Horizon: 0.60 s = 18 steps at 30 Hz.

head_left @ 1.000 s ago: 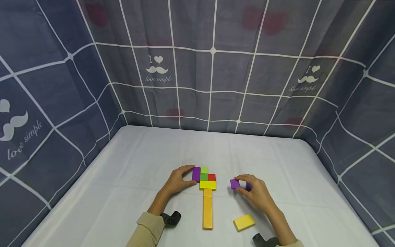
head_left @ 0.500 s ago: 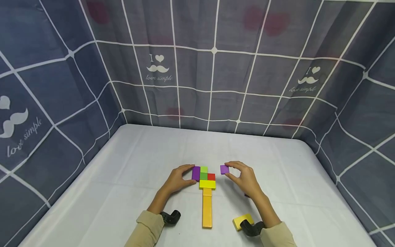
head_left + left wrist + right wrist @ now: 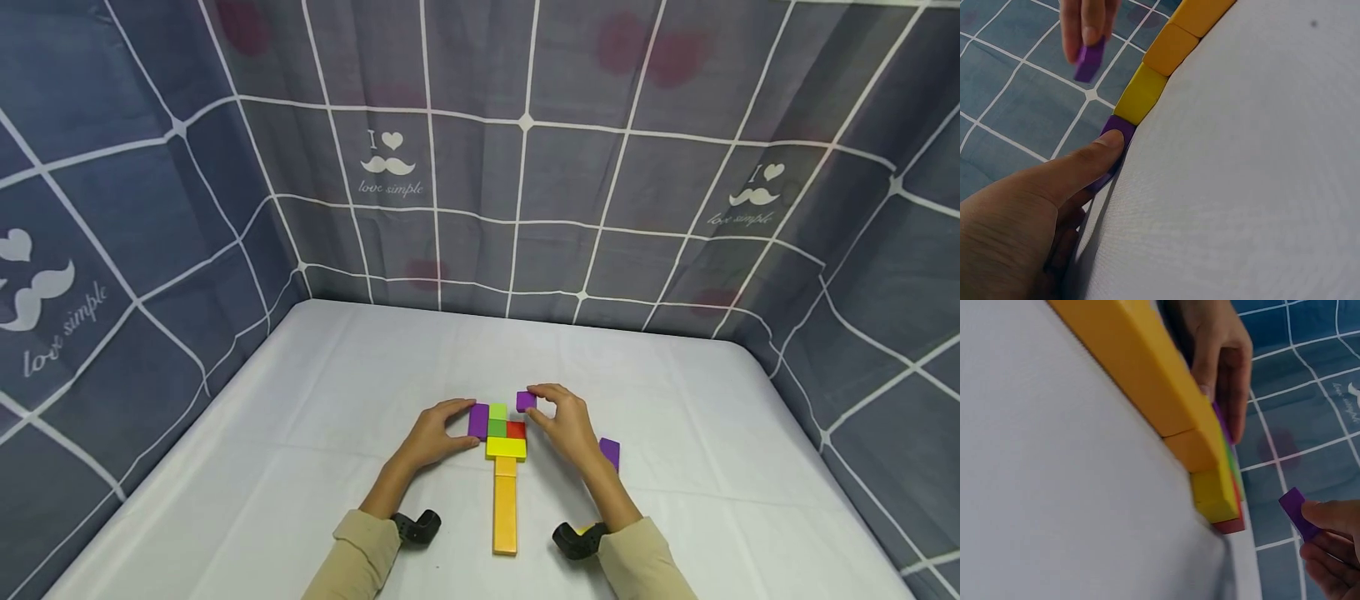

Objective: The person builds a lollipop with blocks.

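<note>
Fingers and thumb of my right hand [image 3: 567,429] pinch a small purple block [image 3: 527,402], just the block's width between them. It's raised off the white table cover [image 3: 360,375], near the red block [image 3: 516,430] at its 12 o'clock and the light-green block [image 3: 498,412] at its 2 to 3 o'clock; gaps show to both.

My left hand [image 3: 431,437] grips a long purple block [image 3: 477,422] end to end: thumb on the 6 o'clock end, finger on the 12 o'clock end. That block lies against the greens at their 9 o'clock.

Darker green block [image 3: 497,428] at light-green's 6 o'clock, touching, red against its 3 o'clock. Yellow block [image 3: 506,448] crosswise at 6 o'clock of both, then short orange block [image 3: 506,467], then long orange block [image 3: 505,517], all touching in line.

Another purple block [image 3: 611,452] lies apart at my row's 3 o'clock, partly behind my right forearm. Yellow bit [image 3: 585,528] at 5 o'clock, mostly hidden by my right wrist camera [image 3: 577,542].
</note>
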Each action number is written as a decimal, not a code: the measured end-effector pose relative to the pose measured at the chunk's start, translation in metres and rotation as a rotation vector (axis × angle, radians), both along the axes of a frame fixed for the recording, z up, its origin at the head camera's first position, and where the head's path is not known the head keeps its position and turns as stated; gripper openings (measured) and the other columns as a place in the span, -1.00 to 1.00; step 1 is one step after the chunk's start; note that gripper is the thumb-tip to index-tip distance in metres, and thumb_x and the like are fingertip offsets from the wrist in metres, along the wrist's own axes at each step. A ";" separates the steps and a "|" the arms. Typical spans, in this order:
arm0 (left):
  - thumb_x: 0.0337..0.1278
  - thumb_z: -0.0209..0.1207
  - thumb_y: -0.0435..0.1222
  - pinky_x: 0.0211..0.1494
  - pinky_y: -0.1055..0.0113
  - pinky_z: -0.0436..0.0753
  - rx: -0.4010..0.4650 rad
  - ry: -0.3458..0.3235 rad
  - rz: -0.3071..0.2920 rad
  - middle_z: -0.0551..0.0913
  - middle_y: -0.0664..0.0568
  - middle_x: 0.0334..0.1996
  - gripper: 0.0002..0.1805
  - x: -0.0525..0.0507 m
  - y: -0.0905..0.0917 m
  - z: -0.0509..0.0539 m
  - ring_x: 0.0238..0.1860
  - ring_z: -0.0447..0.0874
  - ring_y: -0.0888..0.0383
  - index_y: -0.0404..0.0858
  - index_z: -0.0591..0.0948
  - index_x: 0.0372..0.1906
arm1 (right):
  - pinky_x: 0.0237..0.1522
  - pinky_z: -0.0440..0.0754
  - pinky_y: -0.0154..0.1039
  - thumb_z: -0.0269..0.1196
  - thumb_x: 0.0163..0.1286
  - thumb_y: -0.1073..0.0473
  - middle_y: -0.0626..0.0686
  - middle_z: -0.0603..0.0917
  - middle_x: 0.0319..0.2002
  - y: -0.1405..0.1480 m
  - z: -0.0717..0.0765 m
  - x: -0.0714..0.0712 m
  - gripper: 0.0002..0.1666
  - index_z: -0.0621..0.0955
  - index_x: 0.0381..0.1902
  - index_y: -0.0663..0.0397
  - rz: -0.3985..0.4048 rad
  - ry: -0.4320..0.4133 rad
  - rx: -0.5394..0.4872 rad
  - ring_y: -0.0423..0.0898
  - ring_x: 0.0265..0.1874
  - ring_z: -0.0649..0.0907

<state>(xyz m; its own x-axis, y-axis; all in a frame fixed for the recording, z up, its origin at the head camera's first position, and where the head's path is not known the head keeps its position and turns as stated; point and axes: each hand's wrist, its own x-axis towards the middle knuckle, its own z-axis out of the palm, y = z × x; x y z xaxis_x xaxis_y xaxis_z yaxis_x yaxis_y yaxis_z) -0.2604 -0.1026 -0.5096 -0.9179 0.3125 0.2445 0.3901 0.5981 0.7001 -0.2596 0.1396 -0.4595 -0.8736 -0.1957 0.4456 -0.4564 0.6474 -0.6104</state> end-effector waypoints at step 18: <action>-0.20 0.41 -0.07 0.28 0.07 0.31 -0.006 0.012 -0.016 0.49 -0.10 0.14 -0.27 -0.001 -0.001 0.001 0.21 0.37 -0.03 -0.22 0.49 0.18 | -0.05 0.56 -0.06 0.37 0.07 0.35 0.11 0.66 -0.16 -0.004 -0.027 -0.007 -0.64 0.64 -0.11 0.25 0.026 -0.075 0.006 0.01 -0.17 0.62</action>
<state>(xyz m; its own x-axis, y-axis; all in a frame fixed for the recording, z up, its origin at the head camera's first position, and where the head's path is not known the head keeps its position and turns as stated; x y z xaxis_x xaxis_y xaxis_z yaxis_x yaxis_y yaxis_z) -0.2611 -0.1033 -0.5091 -0.9099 0.3285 0.2534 0.4078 0.5963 0.6915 -0.2670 0.1353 -0.4864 -0.8993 -0.2208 0.3775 -0.4256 0.6399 -0.6398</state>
